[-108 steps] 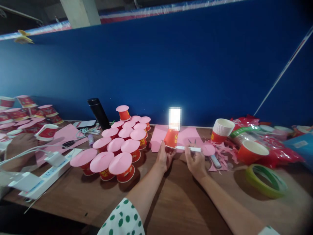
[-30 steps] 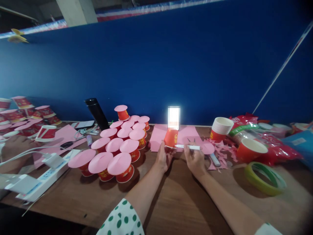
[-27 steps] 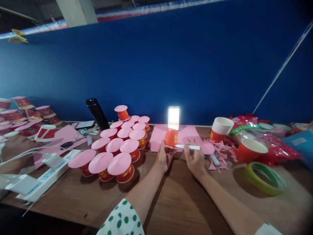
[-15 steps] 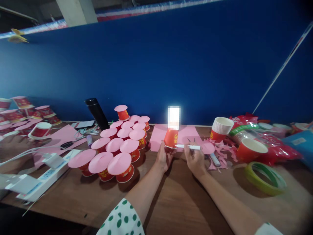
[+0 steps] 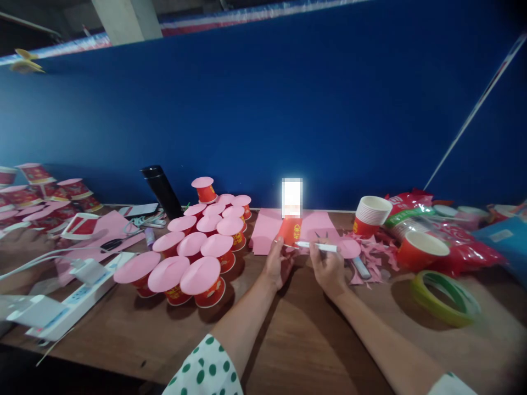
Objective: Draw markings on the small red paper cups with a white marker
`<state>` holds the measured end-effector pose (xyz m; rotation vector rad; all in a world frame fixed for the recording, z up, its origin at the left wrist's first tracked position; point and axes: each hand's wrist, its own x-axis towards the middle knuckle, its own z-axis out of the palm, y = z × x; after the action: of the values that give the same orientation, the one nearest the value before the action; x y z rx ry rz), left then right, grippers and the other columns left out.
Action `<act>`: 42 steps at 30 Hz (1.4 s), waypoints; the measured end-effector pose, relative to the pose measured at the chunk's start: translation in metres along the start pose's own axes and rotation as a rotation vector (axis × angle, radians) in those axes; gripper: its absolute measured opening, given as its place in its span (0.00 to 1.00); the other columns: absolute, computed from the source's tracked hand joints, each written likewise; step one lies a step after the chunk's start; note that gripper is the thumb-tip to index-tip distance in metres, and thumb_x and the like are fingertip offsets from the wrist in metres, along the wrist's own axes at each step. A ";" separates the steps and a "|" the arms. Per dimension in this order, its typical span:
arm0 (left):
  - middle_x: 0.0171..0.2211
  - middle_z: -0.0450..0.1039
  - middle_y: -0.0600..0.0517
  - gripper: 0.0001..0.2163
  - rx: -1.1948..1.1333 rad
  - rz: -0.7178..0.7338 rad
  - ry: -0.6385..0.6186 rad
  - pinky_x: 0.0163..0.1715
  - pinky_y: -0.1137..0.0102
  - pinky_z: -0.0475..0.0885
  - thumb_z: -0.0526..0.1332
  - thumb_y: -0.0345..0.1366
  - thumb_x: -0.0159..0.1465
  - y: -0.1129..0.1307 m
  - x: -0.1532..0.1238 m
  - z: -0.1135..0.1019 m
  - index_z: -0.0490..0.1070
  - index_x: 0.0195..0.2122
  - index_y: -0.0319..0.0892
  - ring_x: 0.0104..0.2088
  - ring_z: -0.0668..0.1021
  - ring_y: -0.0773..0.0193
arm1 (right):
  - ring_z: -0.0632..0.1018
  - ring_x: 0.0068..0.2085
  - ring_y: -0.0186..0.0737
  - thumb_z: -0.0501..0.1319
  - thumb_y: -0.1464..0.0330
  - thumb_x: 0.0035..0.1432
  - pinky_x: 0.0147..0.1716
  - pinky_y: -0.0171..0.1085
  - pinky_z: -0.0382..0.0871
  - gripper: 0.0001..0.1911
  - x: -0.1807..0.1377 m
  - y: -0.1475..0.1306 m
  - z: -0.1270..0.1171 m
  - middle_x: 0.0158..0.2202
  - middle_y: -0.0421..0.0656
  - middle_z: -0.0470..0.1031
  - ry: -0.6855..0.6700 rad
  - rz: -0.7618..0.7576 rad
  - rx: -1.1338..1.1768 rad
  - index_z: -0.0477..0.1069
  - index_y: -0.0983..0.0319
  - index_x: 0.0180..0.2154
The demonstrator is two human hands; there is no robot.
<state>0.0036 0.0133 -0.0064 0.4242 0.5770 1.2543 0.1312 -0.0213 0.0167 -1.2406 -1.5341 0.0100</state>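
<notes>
My left hand [image 5: 279,267] grips a red paper cup [image 5: 290,230] with yellow lettering, its rim end turned down towards me. In my right hand [image 5: 328,269] is a white marker pen [image 5: 319,247], its tip at or very near the cup's lower edge; whether it touches I cannot tell. Behind both hands lie sheets of pink paper [image 5: 263,230], and a pink paper disc [image 5: 349,248] is just right of the pen. To the left stand several upturned red cups [image 5: 209,293], each topped with a pink paper disc [image 5: 201,275].
A bright phone screen [image 5: 292,195], pixelated, stands behind the cup. On the right are stacked paper cups [image 5: 373,211], pink paper scraps [image 5: 373,260] and a tape roll [image 5: 444,299]. At left are a power strip [image 5: 78,293], a black flask [image 5: 162,189] and another person's blurred hand [image 5: 20,247].
The cup in my left hand has tilted and turned slightly, while the pen stays in place. At far left, the other person's cup has tipped and moved right.
</notes>
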 end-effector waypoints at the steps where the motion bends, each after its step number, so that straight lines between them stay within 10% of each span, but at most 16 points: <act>1: 0.27 0.74 0.53 0.13 0.004 0.007 -0.004 0.35 0.71 0.71 0.64 0.44 0.57 0.000 0.000 0.000 0.71 0.39 0.41 0.28 0.77 0.67 | 0.75 0.26 0.40 0.51 0.61 0.63 0.29 0.37 0.69 0.13 0.000 0.000 0.000 0.24 0.44 0.74 0.001 -0.002 -0.002 0.69 0.61 0.31; 42: 0.25 0.71 0.53 0.11 -0.006 -0.012 0.030 0.36 0.69 0.71 0.63 0.44 0.57 -0.005 0.003 -0.004 0.69 0.30 0.41 0.32 0.77 0.64 | 0.74 0.29 0.41 0.51 0.64 0.63 0.31 0.38 0.68 0.11 0.000 0.003 0.001 0.26 0.44 0.73 0.030 -0.097 -0.064 0.65 0.61 0.30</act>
<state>0.0056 0.0146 -0.0127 0.3971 0.6006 1.2519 0.1326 -0.0192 0.0147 -1.2103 -1.5780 -0.1215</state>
